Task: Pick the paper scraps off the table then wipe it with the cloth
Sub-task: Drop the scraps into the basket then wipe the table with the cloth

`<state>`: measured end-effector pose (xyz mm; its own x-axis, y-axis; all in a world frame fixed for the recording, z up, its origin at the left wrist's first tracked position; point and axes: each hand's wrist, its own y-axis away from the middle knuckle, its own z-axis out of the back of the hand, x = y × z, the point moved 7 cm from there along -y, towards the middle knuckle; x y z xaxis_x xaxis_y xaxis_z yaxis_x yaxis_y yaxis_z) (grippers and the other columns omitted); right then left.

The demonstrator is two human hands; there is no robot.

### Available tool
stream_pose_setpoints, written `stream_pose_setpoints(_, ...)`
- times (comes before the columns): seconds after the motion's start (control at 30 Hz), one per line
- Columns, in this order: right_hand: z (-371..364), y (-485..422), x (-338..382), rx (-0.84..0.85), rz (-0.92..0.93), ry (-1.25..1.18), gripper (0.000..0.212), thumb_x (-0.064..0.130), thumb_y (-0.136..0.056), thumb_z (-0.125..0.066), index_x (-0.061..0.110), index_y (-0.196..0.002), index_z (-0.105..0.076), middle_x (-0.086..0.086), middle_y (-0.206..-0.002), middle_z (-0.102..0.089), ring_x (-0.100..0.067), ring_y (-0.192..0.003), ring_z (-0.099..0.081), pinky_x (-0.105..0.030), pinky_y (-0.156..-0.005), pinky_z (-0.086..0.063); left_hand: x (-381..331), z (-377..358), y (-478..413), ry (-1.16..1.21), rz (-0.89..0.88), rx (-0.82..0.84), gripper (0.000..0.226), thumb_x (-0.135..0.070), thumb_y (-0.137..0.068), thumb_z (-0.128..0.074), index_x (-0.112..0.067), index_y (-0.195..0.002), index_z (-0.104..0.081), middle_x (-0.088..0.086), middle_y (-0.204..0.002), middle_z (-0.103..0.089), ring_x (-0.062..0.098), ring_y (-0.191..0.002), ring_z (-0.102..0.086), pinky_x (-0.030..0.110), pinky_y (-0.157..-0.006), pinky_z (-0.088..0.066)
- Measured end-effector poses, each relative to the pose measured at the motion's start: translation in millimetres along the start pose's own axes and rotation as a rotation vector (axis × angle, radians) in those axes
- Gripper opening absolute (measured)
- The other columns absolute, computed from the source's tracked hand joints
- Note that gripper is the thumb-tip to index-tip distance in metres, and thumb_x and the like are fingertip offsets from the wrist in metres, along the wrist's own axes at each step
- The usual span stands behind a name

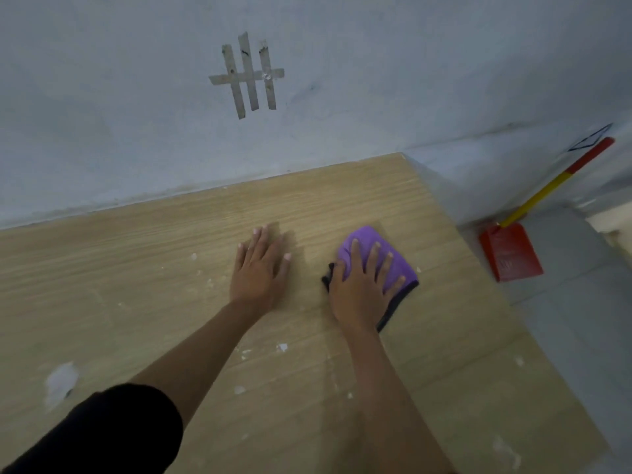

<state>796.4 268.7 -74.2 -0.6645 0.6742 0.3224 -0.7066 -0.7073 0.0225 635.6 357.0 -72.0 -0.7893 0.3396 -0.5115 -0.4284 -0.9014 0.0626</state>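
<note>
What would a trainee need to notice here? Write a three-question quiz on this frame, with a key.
1. True or false: the left hand lies on the cloth.
2. Which stands on the floor right of the table? A) bucket B) red dustpan C) chair
3. Fill in: white paper ___ lie on the wood.

Key: 1 false, the right hand presses it. 2 B. 3 scraps.

A pale blue-grey wall (342, 97) rises behind, marked by crossed strips of bare plaster (247, 77). To the right lies grey floor (574, 302), where a red dustpan (509, 251) with a yellow-and-red handle leans toward the wall. Light is dim.
</note>
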Motion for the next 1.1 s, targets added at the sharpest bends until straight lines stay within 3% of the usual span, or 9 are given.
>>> stream_pose_setpoints(0.1, 14, 54, -46, -0.131, -0.155, -0.029, 0.051, 0.044, -0.089, -0.032, 0.031, -0.136, -0.044, -0.006, -0.149, -0.035, -0.03, -0.14, -0.025, -0.063, -0.108, -0.01, 6, 0, 27, -0.051, -0.041, 0.022, 0.052, -0.047, -0.097, -0.019, -0.032, -0.146, -0.019, -0.005, -0.158, -0.003, 0.008, -0.144, 0.009, 0.034, -0.117, 0.01)
stream_pose_setpoints(0.23, 21, 87, -72, -0.075, -0.384, -0.145, 0.042, 0.036, -0.096, -0.036, 0.027, -0.136, -0.043, -0.004, -0.153, -0.025, -0.03, -0.144, -0.009, -0.058, -0.112, -0.002, 16, 6, 56, -0.089, -0.063, 0.051, 0.049, -0.044, -0.098, -0.02, -0.034, -0.146, -0.017, -0.006, -0.158, -0.002, 0.008, -0.144, 0.01, 0.034, -0.118, 0.01)
stream_pose_setpoints(0.37, 24, 84, 9, -0.164, -0.082, -0.162, 0.046, 0.036, -0.085, -0.036, 0.013, -0.113, -0.065, -0.017, -0.133, -0.053, -0.044, -0.128, -0.04, -0.063, -0.106, -0.02, 22, 12, 82, -0.144, -0.09, 0.051, 0.064, -0.052, -0.087, -0.001, -0.032, -0.146, -0.016, -0.007, -0.157, -0.003, 0.01, -0.144, 0.008, 0.035, -0.119, 0.008)
stream_pose_setpoints(0.53, -12, 104, 49, 0.041, 0.19, -0.002, 0.059, 0.049, -0.085, -0.03, 0.024, -0.137, -0.044, -0.01, -0.15, -0.032, -0.028, -0.141, -0.022, -0.056, -0.112, -0.006, 31, 14, 115, -0.15, -0.096, 0.067, 0.073, -0.053, -0.079, 0.005, -0.032, -0.146, -0.017, -0.006, -0.158, -0.006, 0.011, -0.145, 0.004, 0.033, -0.118, 0.007)
stream_pose_setpoints(0.67, 6, 138, -12, -0.082, -0.026, -0.029, 0.057, 0.048, -0.085, -0.031, 0.027, -0.135, -0.046, -0.008, -0.147, -0.039, -0.028, -0.139, -0.029, -0.059, -0.11, -0.012, 40, 15, 139, -0.173, -0.112, 0.102, 0.074, -0.053, -0.079, 0.008, -0.031, -0.147, -0.01, -0.006, -0.158, 0.002, 0.006, -0.14, 0.015, 0.031, -0.115, 0.011)
stream_pose_setpoints(0.83, 25, 196, -73, -0.142, -0.312, -0.126, 0.036, 0.03, -0.098, -0.036, 0.019, -0.129, -0.052, -0.005, -0.151, -0.032, -0.027, -0.143, -0.018, -0.058, -0.112, -0.006, 50, 18, 165, -0.151, -0.11, 0.122, 0.073, -0.054, -0.079, 0.01, -0.033, -0.147, -0.006, -0.007, -0.157, 0.006, 0.006, -0.139, 0.019, 0.032, -0.117, 0.011)
stream_pose_setpoints(0.93, 27, 197, -33, -0.183, -0.192, -0.198, 0.047, 0.034, -0.094, -0.025, 0.01, -0.119, -0.057, -0.007, -0.145, -0.041, -0.036, -0.14, -0.023, -0.061, -0.111, -0.008, 56, 21, 179, -0.153, -0.094, 0.116, 0.073, -0.053, -0.078, 0.01, -0.032, -0.147, -0.005, -0.007, -0.157, 0.005, 0.007, -0.14, 0.018, 0.032, -0.117, 0.01)
stream_pose_setpoints(1.0, 15, 192, 2, -0.108, -0.101, -0.206, 0.049, 0.038, -0.093, -0.025, 0.013, -0.129, -0.048, -0.008, -0.151, -0.03, -0.029, -0.143, -0.014, -0.055, -0.112, 0.003, 59, 24, 185, -0.151, -0.084, 0.104, 0.073, -0.053, -0.078, 0.009, -0.032, -0.147, -0.005, -0.006, -0.157, 0.004, 0.007, -0.14, 0.017, 0.032, -0.117, 0.01)
stream_pose_setpoints(1.1, 1, 192, 8, -0.037, -0.234, -0.175, 0.058, 0.035, -0.095, -0.036, 0.013, -0.146, -0.018, -0.016, -0.156, -0.006, -0.026, -0.144, 0.005, -0.049, -0.113, 0.012, 67, 28, 194, -0.163, -0.081, 0.103, 0.073, -0.053, -0.079, 0.008, -0.032, -0.147, -0.005, -0.005, -0.157, 0.004, 0.007, -0.141, 0.015, 0.032, -0.117, 0.011)
